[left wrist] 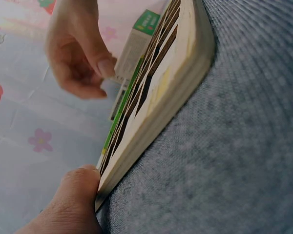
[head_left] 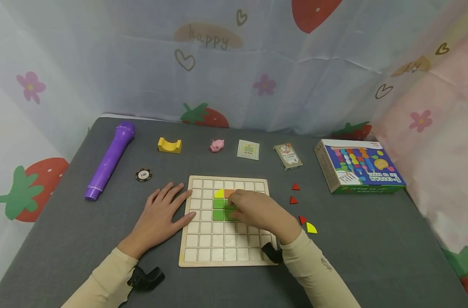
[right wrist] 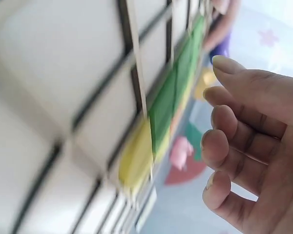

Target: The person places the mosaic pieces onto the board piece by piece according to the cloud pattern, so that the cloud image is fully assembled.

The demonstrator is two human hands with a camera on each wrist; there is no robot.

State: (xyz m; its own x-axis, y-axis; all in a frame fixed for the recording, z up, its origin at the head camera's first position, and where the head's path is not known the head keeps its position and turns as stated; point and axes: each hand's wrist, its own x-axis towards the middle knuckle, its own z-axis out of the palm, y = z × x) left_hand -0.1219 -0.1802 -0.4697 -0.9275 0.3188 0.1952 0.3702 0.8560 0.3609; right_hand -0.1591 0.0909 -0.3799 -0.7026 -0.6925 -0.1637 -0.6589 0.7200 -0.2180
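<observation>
A wooden grid board (head_left: 204, 241) with white squares lies on the grey table. Green square pieces (head_left: 218, 215), a yellow curved piece (head_left: 219, 193) and an orange piece (head_left: 228, 193) sit in its cells. Another yellow piece (right wrist: 136, 158) shows beside the green in the right wrist view. My left hand (head_left: 158, 218) is spread flat left of the board, its thumb at the board's edge. Over the coloured pieces hovers my right hand (head_left: 257, 211), fingers loosely bent; the right wrist view shows nothing between them. This hand partly covers the pieces in the head view.
Right of the board lie three red triangles (head_left: 293, 200) and a yellow quarter-round piece (head_left: 311, 228). Behind it stand a yellow block (head_left: 169, 146), pink pig (head_left: 216, 145), square card (head_left: 248, 149), card deck (head_left: 287, 156) and box (head_left: 360, 167). A purple microphone (head_left: 110, 160) and poker chip (head_left: 143, 174) are left.
</observation>
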